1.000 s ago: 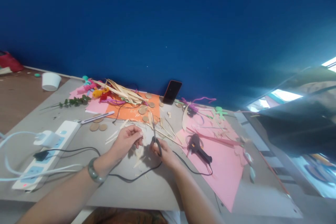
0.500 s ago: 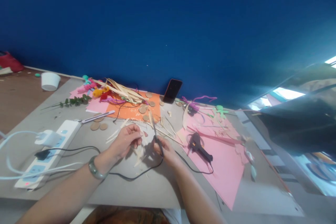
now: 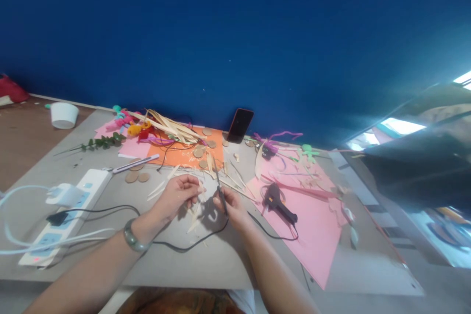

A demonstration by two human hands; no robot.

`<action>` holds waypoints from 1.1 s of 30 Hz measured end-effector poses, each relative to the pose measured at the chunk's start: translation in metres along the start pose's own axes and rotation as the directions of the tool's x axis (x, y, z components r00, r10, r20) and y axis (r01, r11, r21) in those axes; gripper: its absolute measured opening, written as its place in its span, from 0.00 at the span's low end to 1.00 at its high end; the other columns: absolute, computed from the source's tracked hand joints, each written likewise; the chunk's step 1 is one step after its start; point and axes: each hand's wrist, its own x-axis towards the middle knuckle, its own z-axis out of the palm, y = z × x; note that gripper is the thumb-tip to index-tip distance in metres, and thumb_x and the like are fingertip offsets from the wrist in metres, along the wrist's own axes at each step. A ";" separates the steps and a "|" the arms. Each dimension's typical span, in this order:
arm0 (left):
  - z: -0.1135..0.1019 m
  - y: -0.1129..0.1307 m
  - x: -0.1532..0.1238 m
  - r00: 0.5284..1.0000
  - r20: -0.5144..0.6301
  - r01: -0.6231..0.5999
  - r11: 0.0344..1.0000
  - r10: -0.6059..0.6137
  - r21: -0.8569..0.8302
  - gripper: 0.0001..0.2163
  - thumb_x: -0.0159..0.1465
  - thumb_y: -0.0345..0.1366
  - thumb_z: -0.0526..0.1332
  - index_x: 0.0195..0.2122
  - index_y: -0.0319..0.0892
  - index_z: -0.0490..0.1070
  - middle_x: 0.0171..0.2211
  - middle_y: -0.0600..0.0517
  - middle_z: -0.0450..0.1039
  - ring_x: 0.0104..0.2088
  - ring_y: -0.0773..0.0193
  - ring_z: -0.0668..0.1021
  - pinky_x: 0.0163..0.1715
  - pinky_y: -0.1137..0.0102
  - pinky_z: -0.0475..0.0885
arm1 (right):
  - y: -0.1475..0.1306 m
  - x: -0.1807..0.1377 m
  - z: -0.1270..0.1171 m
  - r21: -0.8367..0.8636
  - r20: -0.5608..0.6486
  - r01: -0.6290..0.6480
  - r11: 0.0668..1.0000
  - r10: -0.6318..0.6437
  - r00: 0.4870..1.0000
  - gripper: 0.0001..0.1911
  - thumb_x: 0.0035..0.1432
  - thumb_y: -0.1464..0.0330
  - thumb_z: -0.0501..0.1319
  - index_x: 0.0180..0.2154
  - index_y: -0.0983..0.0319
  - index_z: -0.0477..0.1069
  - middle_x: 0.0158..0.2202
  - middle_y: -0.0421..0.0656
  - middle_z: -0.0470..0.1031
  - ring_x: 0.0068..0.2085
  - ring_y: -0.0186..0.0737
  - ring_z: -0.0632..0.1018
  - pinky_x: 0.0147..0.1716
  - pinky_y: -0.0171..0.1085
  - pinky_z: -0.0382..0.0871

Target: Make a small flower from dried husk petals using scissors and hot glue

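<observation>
My left hand (image 3: 178,196) is closed in a pinch on a thin pale straw strip (image 3: 201,190) above the grey table (image 3: 221,265). My right hand (image 3: 230,208) grips the black handles of a pair of scissors (image 3: 220,190), whose blades point away from me beside the strip. More pale strips (image 3: 194,223) lie on the table under and between my hands. A green bangle (image 3: 131,240) sits on my left wrist.
A black glue gun (image 3: 277,202) lies on pink paper (image 3: 312,225) to the right, its cord running under my right hand. A white power strip (image 3: 66,216) with plugs is at left. Behind are orange paper (image 3: 184,154), cardboard discs, straw bundle (image 3: 172,128), a phone (image 3: 240,125), a white cup (image 3: 64,115).
Both hands stayed close together over the strips; the right hand with the scissors shifted slightly away from me. The view tilted a little.
</observation>
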 end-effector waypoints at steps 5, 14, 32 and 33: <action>-0.003 -0.003 0.002 0.996 -0.058 -0.062 0.998 0.062 0.008 0.11 0.49 0.35 0.70 0.29 0.37 0.70 0.17 0.57 0.71 0.17 0.74 0.71 0.16 0.80 0.64 | -0.004 -0.001 0.002 -0.099 0.102 -0.045 0.994 0.055 0.993 0.23 0.47 0.50 0.64 0.22 0.61 0.58 0.21 0.35 0.57 0.24 0.31 0.58 0.23 0.32 0.52; -0.001 0.002 0.000 0.995 -0.048 -0.083 0.996 0.082 -0.015 0.10 0.51 0.37 0.68 0.26 0.37 0.70 0.19 0.54 0.72 0.18 0.72 0.72 0.16 0.78 0.65 | -0.008 -0.004 0.004 -0.216 0.259 -0.097 0.972 0.153 0.954 0.19 0.48 0.56 0.62 0.24 0.61 0.57 0.22 0.35 0.55 0.26 0.31 0.58 0.25 0.32 0.51; -0.003 -0.001 0.000 0.993 -0.025 -0.112 0.992 0.114 0.053 0.08 0.54 0.38 0.66 0.26 0.37 0.71 0.15 0.55 0.70 0.15 0.73 0.68 0.15 0.78 0.62 | -0.008 -0.003 0.003 -0.235 0.300 -0.093 0.968 0.163 0.940 0.18 0.51 0.55 0.60 0.23 0.61 0.58 0.22 0.35 0.56 0.25 0.31 0.59 0.25 0.32 0.53; -0.003 -0.001 0.000 0.993 -0.026 -0.110 0.992 0.112 0.055 0.08 0.54 0.37 0.66 0.25 0.37 0.72 0.15 0.55 0.70 0.15 0.73 0.68 0.15 0.78 0.62 | -0.008 -0.003 0.003 -0.239 0.297 -0.092 0.967 0.163 0.941 0.18 0.51 0.55 0.60 0.23 0.61 0.59 0.22 0.35 0.57 0.25 0.31 0.59 0.25 0.32 0.53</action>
